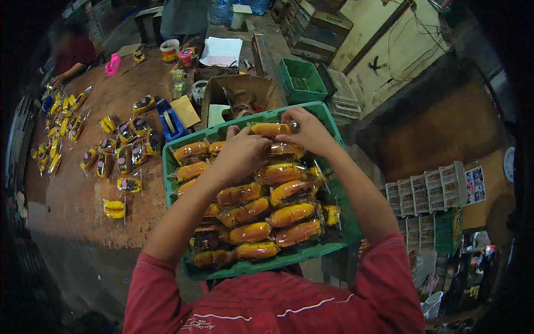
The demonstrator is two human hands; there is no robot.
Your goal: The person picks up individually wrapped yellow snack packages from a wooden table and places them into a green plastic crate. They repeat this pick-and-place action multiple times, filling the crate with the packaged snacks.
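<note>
My left hand has curled fingers on a bagged bread roll at the far side of a green plastic crate. My right hand grips the same roll's right end, fingers bent round the crinkled clear wrapper. Both forearms reach over the crate, which holds several rows of golden-yellow wrapped rolls, some with dark toppings. My left hand hides part of the rolls beneath it.
A wooden table on the left bears scattered packets and a blue tape dispenser. Beyond the crate sit a cardboard box and green bin. A person works upper left. White racks stand at right.
</note>
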